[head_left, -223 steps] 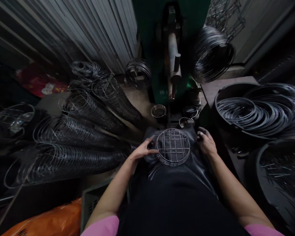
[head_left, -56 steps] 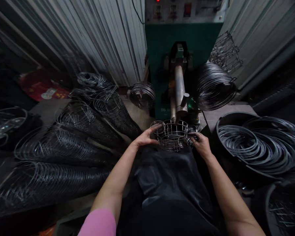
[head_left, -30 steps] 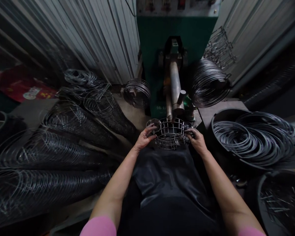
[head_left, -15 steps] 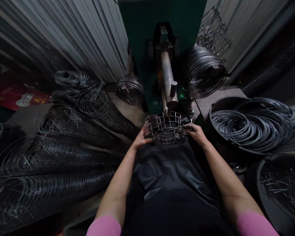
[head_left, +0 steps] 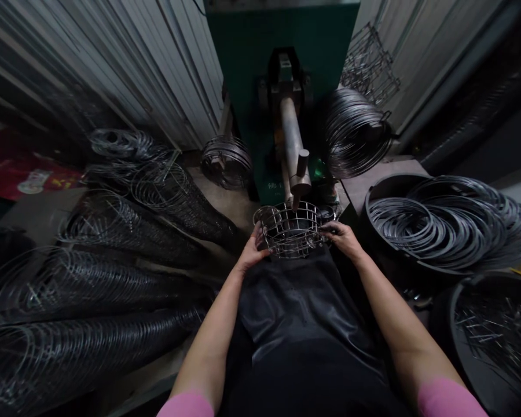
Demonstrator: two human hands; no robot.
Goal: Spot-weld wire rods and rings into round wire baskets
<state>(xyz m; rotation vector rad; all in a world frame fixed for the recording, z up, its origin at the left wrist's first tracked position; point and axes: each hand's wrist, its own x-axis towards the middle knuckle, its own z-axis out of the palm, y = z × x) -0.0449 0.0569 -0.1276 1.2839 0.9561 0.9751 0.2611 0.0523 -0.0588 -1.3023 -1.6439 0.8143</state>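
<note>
A round wire basket (head_left: 293, 234) with a grid of thin metal bars sits at the machine, just above my apron. My left hand (head_left: 254, 249) holds its left side, fingers behind the bars and thumb toward me. On the right side, my right hand (head_left: 337, 233) grips the rim between thumb and fingers. Down into the basket reaches the tip of the machine's upper electrode (head_left: 296, 200), mounted on a thick metal arm (head_left: 292, 133). What lies under the basket is mostly hidden.
Long stacks of wire rings (head_left: 95, 347) fill the left. Wire coils (head_left: 356, 133) hang by the green machine (head_left: 243, 69). To the right stand a tub (head_left: 373, 231) of wire rings and another tub (head_left: 464, 347) of short wire pieces. Wire racks (head_left: 369, 66) lean at the back wall.
The basket has turned slightly, and my left fingers sit a little lower on its side. The whole view has shifted a little. Both hands still hold on.
</note>
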